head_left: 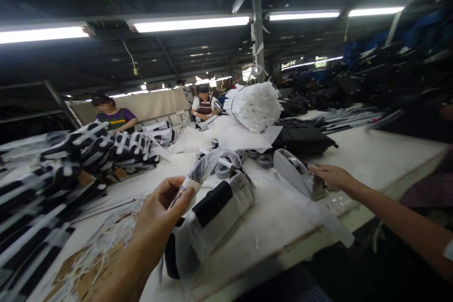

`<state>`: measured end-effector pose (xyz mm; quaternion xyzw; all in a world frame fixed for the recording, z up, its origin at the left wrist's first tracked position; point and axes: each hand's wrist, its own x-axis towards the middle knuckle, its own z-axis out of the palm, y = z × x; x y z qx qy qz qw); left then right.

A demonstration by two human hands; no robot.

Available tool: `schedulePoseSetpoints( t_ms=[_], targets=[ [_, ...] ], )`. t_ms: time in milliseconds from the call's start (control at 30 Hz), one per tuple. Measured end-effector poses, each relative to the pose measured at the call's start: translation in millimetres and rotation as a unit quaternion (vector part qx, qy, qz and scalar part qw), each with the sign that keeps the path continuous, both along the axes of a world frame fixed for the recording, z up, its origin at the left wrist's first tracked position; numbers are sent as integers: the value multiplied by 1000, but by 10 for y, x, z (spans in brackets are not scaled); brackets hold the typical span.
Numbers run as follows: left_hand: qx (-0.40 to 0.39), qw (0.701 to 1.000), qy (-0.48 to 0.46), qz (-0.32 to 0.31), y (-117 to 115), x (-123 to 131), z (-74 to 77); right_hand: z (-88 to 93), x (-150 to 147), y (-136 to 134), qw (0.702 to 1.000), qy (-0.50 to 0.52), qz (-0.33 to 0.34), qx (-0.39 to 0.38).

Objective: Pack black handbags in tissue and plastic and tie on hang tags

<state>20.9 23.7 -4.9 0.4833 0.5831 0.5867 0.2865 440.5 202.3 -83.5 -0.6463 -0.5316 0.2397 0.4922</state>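
Note:
A black bag partly covered in whitish wrapping lies on the table before me. My left hand is closed on its raised handle, which has a clear and white wrap around it; thumb and fingers pinch the near side. To the right stands a grey, rounded device that looks like a tape dispenser. My right hand is at its right end, fingers pinched together; what they hold is too small to make out. A translucent strip of wrapping lies in front of the device.
Wrapped black-and-white items pile up on the left, beside strings on cardboard. Behind the bag are coiled grey straps, white sheets, a bundle of white rolls and a black item. Two people sit across the table.

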Motion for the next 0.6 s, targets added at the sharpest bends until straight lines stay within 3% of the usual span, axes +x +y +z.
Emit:
schedulePoseSetpoints(
  t_ms=[167, 433, 500, 600],
  targets=[
    [5, 1000, -15, 6, 1, 13, 4, -36, 12, 14, 987, 109, 65, -100],
    [-10, 1000, 1, -6, 35, -80, -20, 84, 131, -217, 978, 195, 46, -61],
    [-10, 1000, 7, -3, 36, -81, -21, 7, 184, -325, 976, 199, 48, -76],
    [-16, 1000, 6, -2, 33, -80, -23, -248, 233, -445, 978, 186, 35, -85]
  ],
)
